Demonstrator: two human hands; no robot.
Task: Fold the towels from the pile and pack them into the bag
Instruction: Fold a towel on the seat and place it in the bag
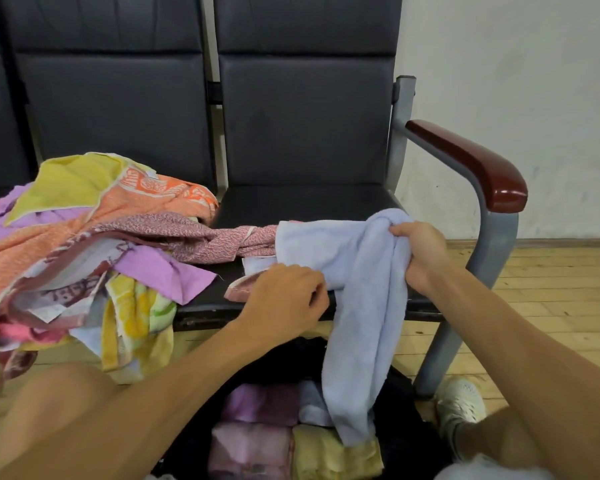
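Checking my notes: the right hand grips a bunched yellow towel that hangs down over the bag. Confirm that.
Not quite: the colour is wrong. The head view shows the right hand gripping a bunched light blue towel that hangs down over the bag.

Row of dark padded seats (305,126) along the far side. On the right end there's a grey metal frame (499,244) with a glossy reddish armrest (471,164). Scuffed whitish wall (516,81) behind, wood floor (551,289) at right, and a white shoe (461,400) near the frame's leg.
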